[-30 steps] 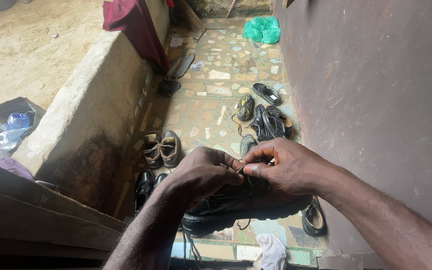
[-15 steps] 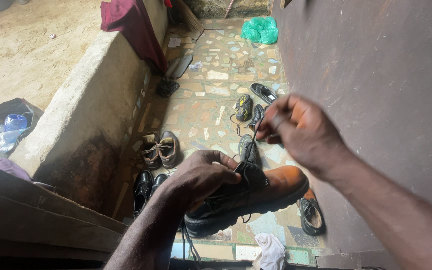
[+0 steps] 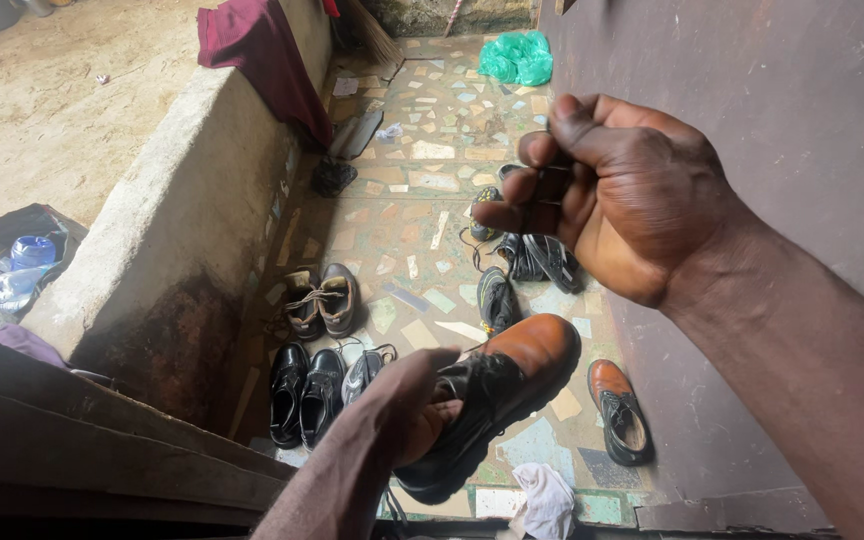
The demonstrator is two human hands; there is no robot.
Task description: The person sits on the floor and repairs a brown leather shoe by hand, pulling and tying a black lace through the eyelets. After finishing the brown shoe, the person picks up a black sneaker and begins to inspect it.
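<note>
Setting: a narrow passage with a mosaic tile floor (image 3: 422, 190), a low concrete wall (image 3: 182, 200) on one side and a dark metal wall (image 3: 782, 100) on the other. A maroon cloth (image 3: 252, 45) hangs over the concrete wall; a green plastic bag (image 3: 518, 58) lies at the far end. Several pairs of shoes stand on the floor, among them black dress shoes (image 3: 304, 392) and worn brown shoes (image 3: 322, 300).

Change noted: a second ago both hands were together at the lacing of the boot (image 3: 497, 395). The right hand (image 3: 622, 195) has since risen well clear of it, up beside the metal wall, fingers curled shut with thumb pressed on forefinger. A dark lace appears pinched there, though the strand is too thin to confirm. Judgement: the lace is being drawn out through the eyelets.

The left hand (image 3: 407, 410) has its grip clamped on the boot's ankle end, holding it above the floor, toe pointing away.

Condition of boot: brown leather toe, polished; black upper and tongue; thick dark sole. Its apparent mate (image 3: 620, 412) lies on the floor just beside the metal wall.
</note>
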